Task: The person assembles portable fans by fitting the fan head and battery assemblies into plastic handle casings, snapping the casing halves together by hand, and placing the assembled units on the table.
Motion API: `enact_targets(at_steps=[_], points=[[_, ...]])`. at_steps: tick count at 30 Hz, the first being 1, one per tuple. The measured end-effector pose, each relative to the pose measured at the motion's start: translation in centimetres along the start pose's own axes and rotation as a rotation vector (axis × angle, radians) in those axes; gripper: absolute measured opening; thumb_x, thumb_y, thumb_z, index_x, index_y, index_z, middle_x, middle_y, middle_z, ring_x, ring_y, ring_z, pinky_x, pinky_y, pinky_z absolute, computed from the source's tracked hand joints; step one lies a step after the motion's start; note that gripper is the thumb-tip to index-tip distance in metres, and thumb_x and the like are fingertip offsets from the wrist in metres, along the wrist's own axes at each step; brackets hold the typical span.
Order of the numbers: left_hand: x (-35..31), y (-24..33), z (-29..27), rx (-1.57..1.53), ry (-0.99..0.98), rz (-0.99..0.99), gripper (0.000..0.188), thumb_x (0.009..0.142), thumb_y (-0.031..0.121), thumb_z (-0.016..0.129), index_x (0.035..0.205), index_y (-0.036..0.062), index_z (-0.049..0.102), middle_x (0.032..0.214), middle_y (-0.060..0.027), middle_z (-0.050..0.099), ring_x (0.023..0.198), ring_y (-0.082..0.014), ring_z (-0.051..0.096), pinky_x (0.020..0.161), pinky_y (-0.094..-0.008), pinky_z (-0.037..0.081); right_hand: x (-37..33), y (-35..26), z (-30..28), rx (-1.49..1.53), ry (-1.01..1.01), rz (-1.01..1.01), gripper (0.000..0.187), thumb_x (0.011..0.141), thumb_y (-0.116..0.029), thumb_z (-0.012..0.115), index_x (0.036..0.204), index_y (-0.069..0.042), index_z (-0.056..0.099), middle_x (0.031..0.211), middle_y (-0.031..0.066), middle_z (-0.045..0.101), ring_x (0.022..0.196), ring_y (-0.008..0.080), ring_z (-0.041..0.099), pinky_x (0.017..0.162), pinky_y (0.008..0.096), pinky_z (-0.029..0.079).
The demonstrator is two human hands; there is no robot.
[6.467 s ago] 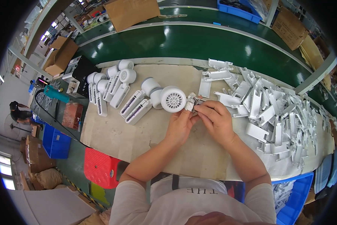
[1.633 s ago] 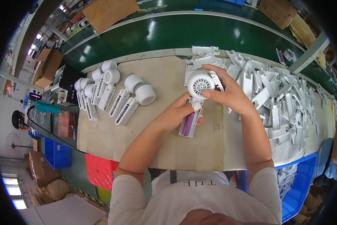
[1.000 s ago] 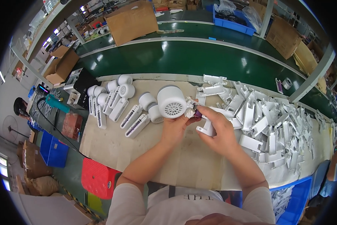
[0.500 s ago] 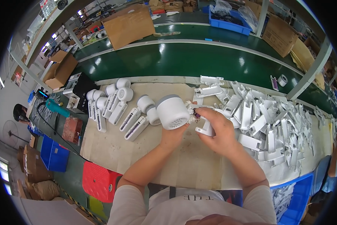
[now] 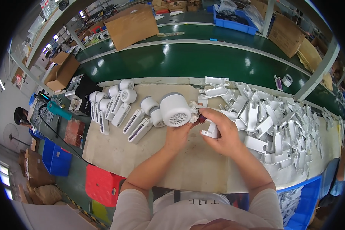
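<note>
My left hand [image 5: 177, 138] is closed beneath a white cylindrical fan head [image 5: 175, 110] with a round grille and a grey rim. Its fingers are partly hidden by the head. Dark reddish wires [image 5: 200, 119] show at the head's neck, between my two hands. In my right hand [image 5: 228, 135] is a white plastic handle shell [image 5: 211, 131], pinched between thumb and fingers close to those wires. Just left of the held head lie several white units with round heads and slotted handles [image 5: 140, 131]. A large heap of loose white shells [image 5: 264, 122] spreads to the right.
Beyond the worktable [image 5: 187, 165] runs a green conveyor belt [image 5: 203, 61], carrying a tape roll [image 5: 287, 80]. At left are a black machine [image 5: 80, 94], a teal power tool [image 5: 59, 110] and a red stool [image 5: 102, 186]. A blue bin [image 5: 304, 203] of white parts stands at lower right.
The fan head has tilted a little, turning more of its grille toward me. My left fingers have shifted by the wires. The tape roll on the belt has moved slightly left.
</note>
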State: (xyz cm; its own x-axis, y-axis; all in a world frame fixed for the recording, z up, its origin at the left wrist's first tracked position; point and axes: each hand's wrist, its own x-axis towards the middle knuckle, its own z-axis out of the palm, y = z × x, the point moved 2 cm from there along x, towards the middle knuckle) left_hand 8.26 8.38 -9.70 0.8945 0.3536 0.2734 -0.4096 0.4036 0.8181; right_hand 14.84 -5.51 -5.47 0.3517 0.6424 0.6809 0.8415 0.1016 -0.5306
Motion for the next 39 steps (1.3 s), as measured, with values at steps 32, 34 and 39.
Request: enact_targets(at_steps=[32, 34, 39], points=[[-0.6, -2.0, -0.2, -0.149, 0.232, -0.131, 0.029, 0.09, 0.008, 0.049, 0.119, 0.0054, 0.045, 0.117, -0.0069, 0.051, 0.106, -0.0202, 0.053, 0.088, -0.0365, 0.045, 0.7, -1.6, 0.8, -0.455, -0.041, -0.01, 0.072, 0.07, -0.007, 0.065, 0.134, -0.004, 0.032, 0.121, 0.0148, 0.052, 0.113, 0.0313, 0.049, 0.093, 0.0427, 0.041], [-0.7, -1.7, 0.5, -0.24, 0.229, -0.085, 0.029, 0.085, 0.001, 0.055, 0.114, 0.0044, 0.048, 0.112, -0.0074, 0.054, 0.102, -0.0202, 0.055, 0.085, -0.0345, 0.047, 0.5, -1.5, 0.9, -0.432, -0.044, 0.016, 0.072, 0.071, -0.007, 0.064, 0.135, -0.003, 0.031, 0.122, 0.0157, 0.051, 0.116, 0.0318, 0.047, 0.094, 0.0431, 0.04], [-1.1, -2.2, 0.5, -0.228, 0.238, -0.045, 0.031, 0.086, 0.001, 0.052, 0.117, 0.0037, 0.047, 0.115, -0.0084, 0.053, 0.102, -0.021, 0.055, 0.086, -0.0348, 0.047, 0.6, -1.5, 0.7, -0.392, -0.028, 0.026, 0.072, 0.073, -0.008, 0.063, 0.136, -0.003, 0.029, 0.123, 0.0187, 0.05, 0.118, 0.0329, 0.045, 0.096, 0.0431, 0.039]])
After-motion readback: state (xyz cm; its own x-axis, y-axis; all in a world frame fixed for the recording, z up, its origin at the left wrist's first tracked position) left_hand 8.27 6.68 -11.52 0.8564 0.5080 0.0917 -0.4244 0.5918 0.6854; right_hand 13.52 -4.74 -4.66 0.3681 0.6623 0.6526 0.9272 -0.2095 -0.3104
